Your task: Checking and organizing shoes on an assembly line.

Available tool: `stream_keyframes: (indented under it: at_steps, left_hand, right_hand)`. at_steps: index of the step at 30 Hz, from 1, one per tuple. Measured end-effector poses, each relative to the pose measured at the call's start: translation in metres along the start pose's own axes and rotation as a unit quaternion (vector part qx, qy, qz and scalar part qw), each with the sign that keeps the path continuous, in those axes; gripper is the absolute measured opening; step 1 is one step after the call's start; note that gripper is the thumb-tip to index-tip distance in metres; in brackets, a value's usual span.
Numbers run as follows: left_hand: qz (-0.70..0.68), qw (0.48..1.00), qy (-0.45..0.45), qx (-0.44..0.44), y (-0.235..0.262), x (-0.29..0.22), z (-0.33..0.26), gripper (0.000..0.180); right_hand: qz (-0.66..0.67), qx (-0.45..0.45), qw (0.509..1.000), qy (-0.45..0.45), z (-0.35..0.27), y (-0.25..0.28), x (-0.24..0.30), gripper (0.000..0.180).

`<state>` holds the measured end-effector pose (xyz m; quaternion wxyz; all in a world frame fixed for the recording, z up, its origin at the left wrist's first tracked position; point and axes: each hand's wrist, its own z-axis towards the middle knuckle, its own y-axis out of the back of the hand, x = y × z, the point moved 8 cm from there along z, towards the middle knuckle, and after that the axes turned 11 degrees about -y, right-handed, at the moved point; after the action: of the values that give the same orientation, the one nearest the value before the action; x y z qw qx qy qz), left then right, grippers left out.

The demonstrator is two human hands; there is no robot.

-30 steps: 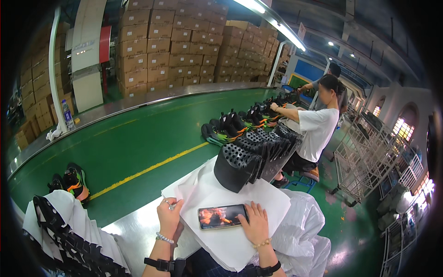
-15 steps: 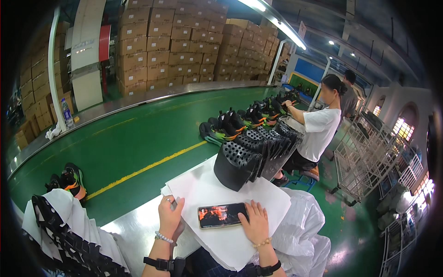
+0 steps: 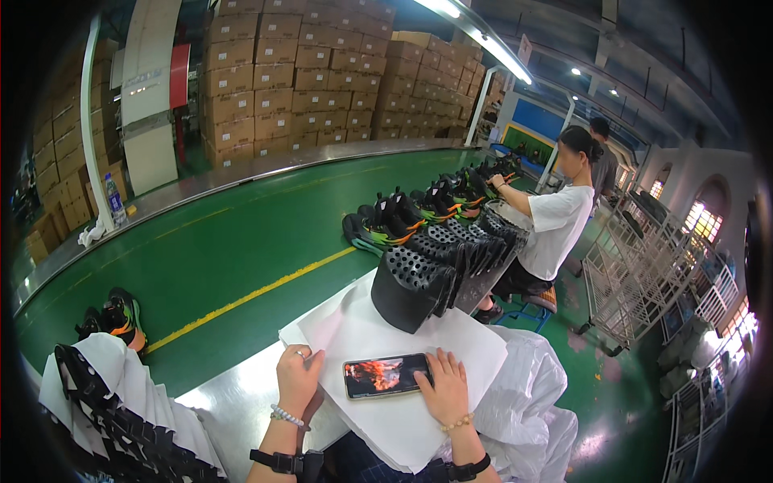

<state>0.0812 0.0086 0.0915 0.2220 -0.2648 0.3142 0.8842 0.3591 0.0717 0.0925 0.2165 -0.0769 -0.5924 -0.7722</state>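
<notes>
A stack of white paper sheets (image 3: 386,427) lies in front of me on a metal table. My left hand (image 3: 299,377) is at the stack's left edge, fingers curled and pinching the top sheet, which bows up beside it. On the paper rests a smartphone (image 3: 385,377) with a bright orange and red picture on its screen. My right hand (image 3: 446,390) lies flat on the paper at the phone's right end, fingers stretched, its thumb over the screen. Just beyond the phone stand several black perforated shoe-shaped pieces (image 3: 412,286), packed in a row.
Black sneakers with orange and green soles (image 3: 382,221) line the green conveyor belt (image 3: 241,249). More shoes (image 3: 121,314) sit at the left, behind draped white and black material (image 3: 121,386). White plastic sheeting (image 3: 523,386) hangs at right. A co-worker (image 3: 560,209) sits beyond, near wire carts (image 3: 636,266).
The top sheet's left part has bowed up near my left hand. The picture on the phone screen has changed. My right hand keeps its place.
</notes>
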Motion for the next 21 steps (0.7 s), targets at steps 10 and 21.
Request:
stream_keyframes:
  at_steps: [10, 21]
  left_hand:
    - [-0.084, 0.984, -0.098, 0.126, -0.018, -0.028, 0.005, 0.024]
    - [-0.272, 0.953, 0.090, 0.098, -0.023, 0.004, -0.004, 0.013]
  right_hand:
    - [-0.003, 0.000, 1.000, -0.003, 0.001, -0.003, -0.003, 0.052]
    - [-0.002, 0.003, 1.000, 0.000, 0.000, -0.003, -0.003, 0.051]
